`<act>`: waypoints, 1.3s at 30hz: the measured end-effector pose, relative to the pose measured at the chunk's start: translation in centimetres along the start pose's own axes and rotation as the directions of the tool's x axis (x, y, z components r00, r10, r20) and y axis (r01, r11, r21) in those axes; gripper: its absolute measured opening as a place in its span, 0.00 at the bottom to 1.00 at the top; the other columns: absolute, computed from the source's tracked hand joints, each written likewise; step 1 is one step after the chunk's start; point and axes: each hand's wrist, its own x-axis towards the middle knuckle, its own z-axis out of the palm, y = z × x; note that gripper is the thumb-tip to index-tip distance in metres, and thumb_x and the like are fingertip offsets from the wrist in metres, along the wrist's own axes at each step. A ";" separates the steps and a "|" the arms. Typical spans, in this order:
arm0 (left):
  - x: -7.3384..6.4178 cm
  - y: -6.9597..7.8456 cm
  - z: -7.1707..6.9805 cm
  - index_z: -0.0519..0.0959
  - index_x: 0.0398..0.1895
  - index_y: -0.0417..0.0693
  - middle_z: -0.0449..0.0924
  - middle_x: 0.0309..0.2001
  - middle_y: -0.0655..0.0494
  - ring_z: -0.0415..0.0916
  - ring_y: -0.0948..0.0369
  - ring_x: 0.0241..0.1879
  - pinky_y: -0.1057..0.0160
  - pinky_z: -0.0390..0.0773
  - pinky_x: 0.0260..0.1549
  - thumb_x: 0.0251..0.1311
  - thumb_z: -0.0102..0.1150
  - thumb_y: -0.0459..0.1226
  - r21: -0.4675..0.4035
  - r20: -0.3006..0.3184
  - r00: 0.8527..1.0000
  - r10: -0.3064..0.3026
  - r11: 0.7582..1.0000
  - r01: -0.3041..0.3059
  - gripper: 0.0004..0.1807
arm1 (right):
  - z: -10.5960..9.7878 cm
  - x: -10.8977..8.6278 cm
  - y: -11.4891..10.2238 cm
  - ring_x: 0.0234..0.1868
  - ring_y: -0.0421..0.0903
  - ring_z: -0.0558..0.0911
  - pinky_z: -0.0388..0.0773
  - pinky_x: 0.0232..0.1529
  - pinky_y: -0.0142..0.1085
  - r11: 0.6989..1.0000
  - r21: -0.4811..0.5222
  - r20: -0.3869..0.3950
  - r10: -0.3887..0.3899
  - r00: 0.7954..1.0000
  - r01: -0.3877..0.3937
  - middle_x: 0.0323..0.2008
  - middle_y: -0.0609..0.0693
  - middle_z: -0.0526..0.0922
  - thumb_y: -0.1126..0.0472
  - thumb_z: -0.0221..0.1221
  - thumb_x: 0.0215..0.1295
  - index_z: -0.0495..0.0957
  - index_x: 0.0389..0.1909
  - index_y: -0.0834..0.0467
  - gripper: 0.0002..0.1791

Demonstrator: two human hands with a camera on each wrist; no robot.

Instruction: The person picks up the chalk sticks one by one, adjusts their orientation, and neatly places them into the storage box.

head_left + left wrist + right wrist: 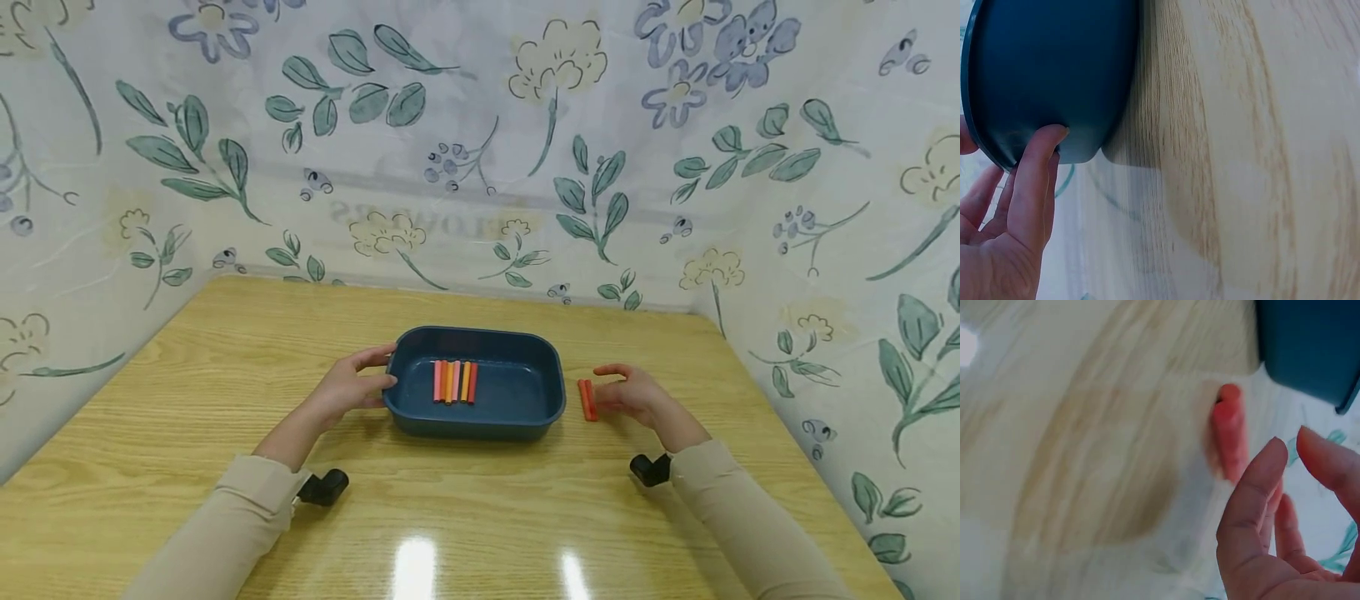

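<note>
My left hand (354, 385) holds the left end of a dark blue rectangular tray (465, 428). In the left wrist view, one digit presses on the outer wall of the tray (1060, 62) and a fingertip shows at its rim. Inside the tray, several short coloured sticks (455, 382), pink, orange and red, lie side by side toward the left. Two red sticks (587, 400) lie together on the table to the right of the tray. Close beside them is my right hand (630, 393); the right wrist view shows its thumb and forefinger apart, with nothing between them.
A light wooden table (480, 508) carries everything. Floral cloth (480, 150) hangs behind it and along both sides. A black wrist device (322, 487) shows below the left wrist, and another black device (649, 470) below the right.
</note>
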 end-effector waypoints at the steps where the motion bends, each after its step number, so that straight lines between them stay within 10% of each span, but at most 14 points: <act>1: 0.0 0.0 0.0 0.55 0.71 0.41 0.55 0.64 0.33 0.76 0.44 0.46 0.54 0.80 0.40 0.62 0.52 0.29 -0.001 0.001 1.000 0.000 1.000 0.000 0.33 | -0.2 0.1 0.2 0.33 0.42 0.79 0.79 0.43 0.35 1.000 -0.007 0.016 0.011 1.000 -0.011 0.38 0.57 0.76 0.75 0.54 0.60 0.53 0.66 0.71 0.33; 9: 0.0 0.0 0.0 0.55 0.71 0.42 0.55 0.64 0.33 0.76 0.44 0.47 0.54 0.80 0.40 0.62 0.52 0.30 0.004 -0.002 1.000 -0.007 1.000 0.007 0.33 | -0.7 0.6 0.8 0.29 0.43 0.75 0.79 0.33 0.30 0.993 -0.114 0.118 0.041 0.992 -0.027 0.32 0.54 0.73 0.78 0.58 0.55 0.52 0.68 0.67 0.40; 18: 0.0 -0.1 -0.1 0.55 0.70 0.41 0.55 0.64 0.33 0.77 0.45 0.45 0.53 0.80 0.40 0.62 0.52 0.29 -0.001 0.003 1.000 0.006 1.000 -0.006 0.33 | -0.4 0.6 0.6 0.30 0.45 0.77 0.80 0.33 0.34 0.988 -0.152 0.062 0.008 0.998 0.001 0.36 0.58 0.73 0.79 0.60 0.53 0.54 0.60 0.66 0.35; 29: 0.2 -0.2 -0.1 0.56 0.70 0.41 0.55 0.64 0.33 0.77 0.45 0.46 0.53 0.80 0.40 0.62 0.52 0.29 0.001 0.002 1.000 0.004 1.000 -0.004 0.33 | 0.3 -0.1 -0.6 0.26 0.43 0.82 0.82 0.35 0.35 0.984 0.177 -0.092 0.010 0.996 0.006 0.32 0.57 0.79 0.72 0.53 0.63 0.49 0.63 0.66 0.31; 39: 0.2 -0.2 0.0 0.55 0.70 0.40 0.55 0.63 0.33 0.77 0.45 0.45 0.53 0.80 0.40 0.62 0.52 0.29 -0.002 0.006 1.000 0.014 1.000 -0.014 0.33 | 2.0 -0.1 -3.4 0.27 0.45 0.83 0.81 0.39 0.37 0.953 0.299 -0.060 -0.030 0.998 0.047 0.31 0.55 0.79 0.72 0.55 0.63 0.52 0.63 0.65 0.30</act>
